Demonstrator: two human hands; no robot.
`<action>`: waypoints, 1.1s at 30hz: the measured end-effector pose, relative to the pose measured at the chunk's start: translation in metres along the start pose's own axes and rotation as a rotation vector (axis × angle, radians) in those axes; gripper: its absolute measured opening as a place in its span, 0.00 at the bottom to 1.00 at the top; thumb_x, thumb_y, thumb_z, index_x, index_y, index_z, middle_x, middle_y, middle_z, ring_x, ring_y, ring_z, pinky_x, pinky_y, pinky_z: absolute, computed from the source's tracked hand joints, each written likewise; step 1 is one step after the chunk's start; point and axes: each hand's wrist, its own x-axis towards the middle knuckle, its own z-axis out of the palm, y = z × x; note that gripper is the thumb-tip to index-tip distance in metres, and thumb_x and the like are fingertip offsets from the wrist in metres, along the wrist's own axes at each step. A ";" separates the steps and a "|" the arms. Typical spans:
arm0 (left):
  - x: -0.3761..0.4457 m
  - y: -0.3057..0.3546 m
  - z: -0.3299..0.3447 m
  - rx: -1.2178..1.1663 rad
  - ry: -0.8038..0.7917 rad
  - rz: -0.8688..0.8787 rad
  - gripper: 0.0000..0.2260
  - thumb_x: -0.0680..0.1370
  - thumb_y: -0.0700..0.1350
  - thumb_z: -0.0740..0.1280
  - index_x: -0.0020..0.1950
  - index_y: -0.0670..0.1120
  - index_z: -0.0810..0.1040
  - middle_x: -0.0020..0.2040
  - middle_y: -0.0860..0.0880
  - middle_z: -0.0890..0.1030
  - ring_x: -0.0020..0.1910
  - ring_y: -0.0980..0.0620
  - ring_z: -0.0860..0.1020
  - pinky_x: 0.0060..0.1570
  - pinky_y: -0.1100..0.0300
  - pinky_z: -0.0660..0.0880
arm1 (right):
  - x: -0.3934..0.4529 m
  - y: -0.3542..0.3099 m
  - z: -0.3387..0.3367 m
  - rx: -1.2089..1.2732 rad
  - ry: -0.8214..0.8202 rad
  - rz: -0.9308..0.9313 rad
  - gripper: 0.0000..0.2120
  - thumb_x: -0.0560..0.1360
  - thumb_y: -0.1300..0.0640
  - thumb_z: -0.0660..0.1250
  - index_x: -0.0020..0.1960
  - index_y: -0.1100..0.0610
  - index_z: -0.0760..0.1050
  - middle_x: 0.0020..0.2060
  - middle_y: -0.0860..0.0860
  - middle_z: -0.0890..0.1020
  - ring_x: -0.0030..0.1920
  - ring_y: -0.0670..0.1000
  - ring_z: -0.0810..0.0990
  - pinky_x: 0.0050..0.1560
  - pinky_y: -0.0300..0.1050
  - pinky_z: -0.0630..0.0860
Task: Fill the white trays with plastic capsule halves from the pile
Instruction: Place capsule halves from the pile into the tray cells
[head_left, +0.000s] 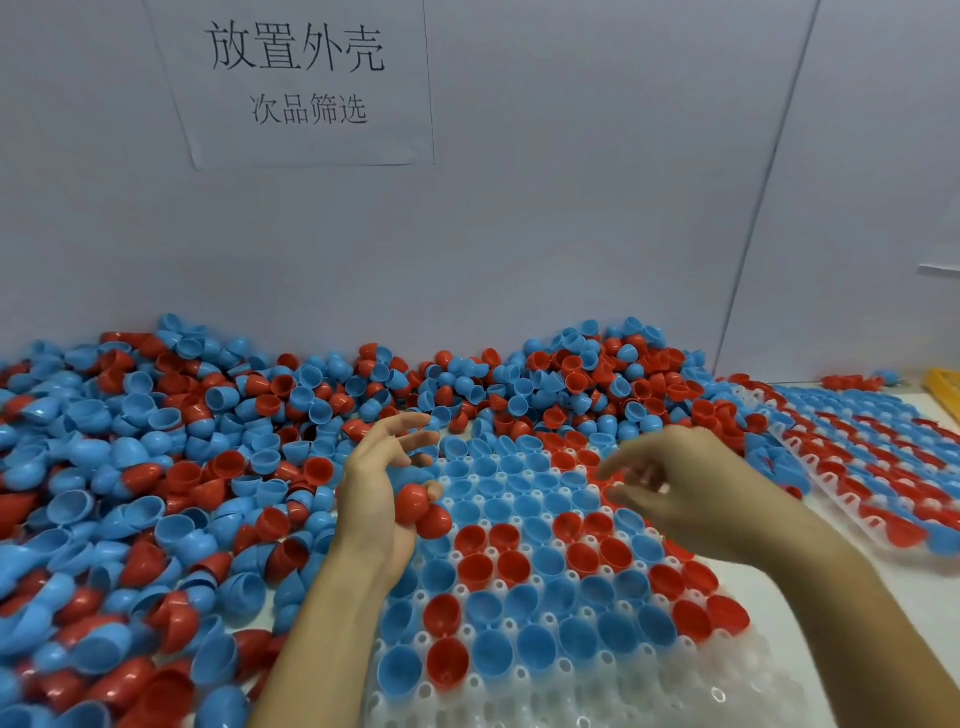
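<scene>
The left hand (382, 499) is turned palm up over the left edge of the near white tray (524, 686). Its lower fingers curl round two red capsule halves (423, 512) and hold them against the palm. Its top fingers are stretched out toward the pile (171, 467) and touch nothing.

The right hand (675, 483) hangs over the far part of the same tray. Its fingers are bent and close together, and the picture is blurry there, so I cannot tell if they pinch anything.

The near tray has red and blue halves sitting in most of its cups, with bare cups along the near edge. The big pile of red and blue halves lies to the left and along the wall (519, 234). A second tray (883, 467), also full of halves, lies to the right.
</scene>
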 end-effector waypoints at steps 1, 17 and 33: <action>0.000 0.001 0.000 -0.008 0.004 -0.009 0.17 0.72 0.31 0.55 0.50 0.42 0.80 0.48 0.43 0.80 0.42 0.52 0.73 0.26 0.63 0.72 | 0.009 -0.014 0.006 0.093 -0.013 -0.040 0.09 0.78 0.49 0.68 0.58 0.44 0.80 0.49 0.39 0.82 0.44 0.36 0.79 0.45 0.32 0.78; 0.003 -0.004 -0.005 -0.046 -0.002 0.074 0.17 0.71 0.30 0.56 0.49 0.44 0.80 0.46 0.47 0.83 0.51 0.50 0.77 0.43 0.57 0.80 | 0.037 -0.063 0.095 0.692 0.007 -0.172 0.08 0.79 0.52 0.67 0.57 0.50 0.79 0.40 0.49 0.86 0.39 0.46 0.85 0.44 0.43 0.82; 0.006 -0.010 -0.006 0.473 -0.166 0.212 0.05 0.78 0.47 0.71 0.53 0.50 0.85 0.42 0.57 0.85 0.41 0.65 0.81 0.40 0.69 0.76 | 0.036 -0.072 0.091 1.056 0.071 -0.102 0.03 0.83 0.50 0.58 0.56 0.48 0.66 0.34 0.54 0.85 0.28 0.50 0.79 0.33 0.41 0.78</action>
